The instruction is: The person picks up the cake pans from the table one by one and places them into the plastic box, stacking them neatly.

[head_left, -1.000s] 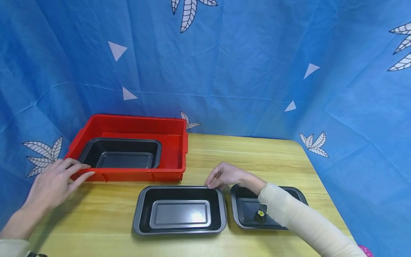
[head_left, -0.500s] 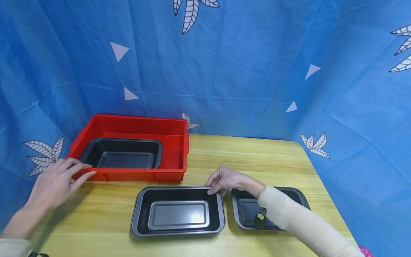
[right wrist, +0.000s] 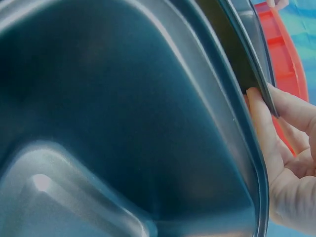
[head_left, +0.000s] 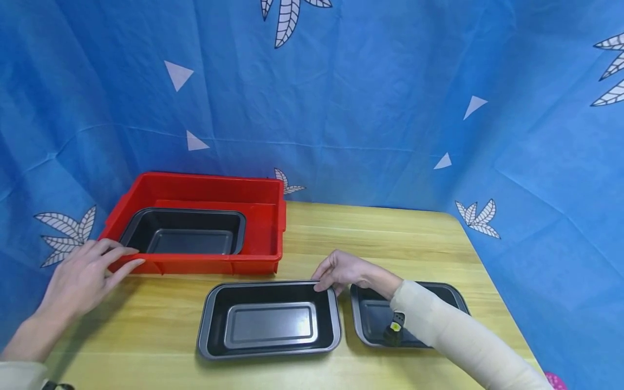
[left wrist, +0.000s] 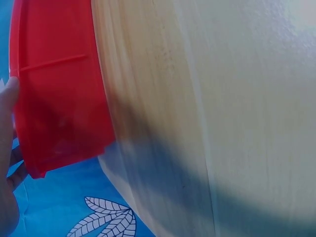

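A dark loaf pan (head_left: 271,325) lies near the middle of the table, its long side facing me. My right hand (head_left: 343,271) pinches this pan's rim at the far right corner; the right wrist view shows thumb and fingers (right wrist: 294,108) on either side of the rim. Further left, a red plastic bin (head_left: 260,233) holds a similar loaf pan (head_left: 190,242). My left hand (head_left: 83,276) grips the bin's near left corner, thumb in front and fingers over the rim. In the left wrist view, the thumb (left wrist: 10,91) rests at the bin's edge.
A third loaf pan (head_left: 377,319) stands on the right, partly hidden under my right forearm. The wooden table (head_left: 380,227) ends at a blue curtain (head_left: 312,108) behind and on both sides. Something pink (head_left: 556,381) shows at the lower right edge.
The middle loaf pan has shifted slightly left. My right hand has moved slightly down, its thumb now inside the pan's rim. The left hand and red bin stay put.
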{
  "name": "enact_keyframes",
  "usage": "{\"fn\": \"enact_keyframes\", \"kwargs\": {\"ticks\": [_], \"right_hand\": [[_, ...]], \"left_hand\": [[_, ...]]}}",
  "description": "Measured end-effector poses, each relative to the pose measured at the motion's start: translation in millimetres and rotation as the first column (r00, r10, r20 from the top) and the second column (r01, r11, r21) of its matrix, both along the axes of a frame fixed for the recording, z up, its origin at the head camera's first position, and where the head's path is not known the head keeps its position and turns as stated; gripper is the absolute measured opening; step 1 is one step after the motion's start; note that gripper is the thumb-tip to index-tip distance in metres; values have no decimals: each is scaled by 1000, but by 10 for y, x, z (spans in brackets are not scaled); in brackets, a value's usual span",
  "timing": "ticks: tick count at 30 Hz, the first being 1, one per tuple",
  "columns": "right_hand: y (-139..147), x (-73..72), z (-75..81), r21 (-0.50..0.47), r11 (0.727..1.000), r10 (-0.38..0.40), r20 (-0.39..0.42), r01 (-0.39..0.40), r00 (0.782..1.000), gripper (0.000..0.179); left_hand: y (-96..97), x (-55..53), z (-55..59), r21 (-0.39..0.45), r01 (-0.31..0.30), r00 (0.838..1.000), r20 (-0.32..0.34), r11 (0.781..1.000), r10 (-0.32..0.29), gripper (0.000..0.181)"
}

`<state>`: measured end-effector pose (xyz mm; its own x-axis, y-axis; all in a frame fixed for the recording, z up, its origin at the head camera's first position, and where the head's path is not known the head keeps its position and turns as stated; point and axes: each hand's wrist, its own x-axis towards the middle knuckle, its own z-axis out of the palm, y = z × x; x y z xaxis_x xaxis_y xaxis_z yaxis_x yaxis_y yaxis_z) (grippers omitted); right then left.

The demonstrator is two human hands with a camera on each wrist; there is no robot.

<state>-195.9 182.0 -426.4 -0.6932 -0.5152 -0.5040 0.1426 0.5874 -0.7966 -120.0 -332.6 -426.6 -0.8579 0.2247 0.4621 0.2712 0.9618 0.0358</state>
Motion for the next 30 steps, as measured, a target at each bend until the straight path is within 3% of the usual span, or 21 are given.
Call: {"fn": "enact_keyframes", "kwargs": {"ticks": [10,22,30], "right_hand": [[71,41,81,-37,999,-33,6,33,999,23],[165,18,392,-98,989,-110,29,113,993,28],[208,-30,596,-113,986,-124,-40,119,991,29]], "left_hand": [[-12,13,2,-8,8,1000,-2,1000,-8,39],[-16,19,23,-11,14,1000,0,1000,-14,38],[2,26,39,-19,-1,1000,18,1000,1,40]]}}
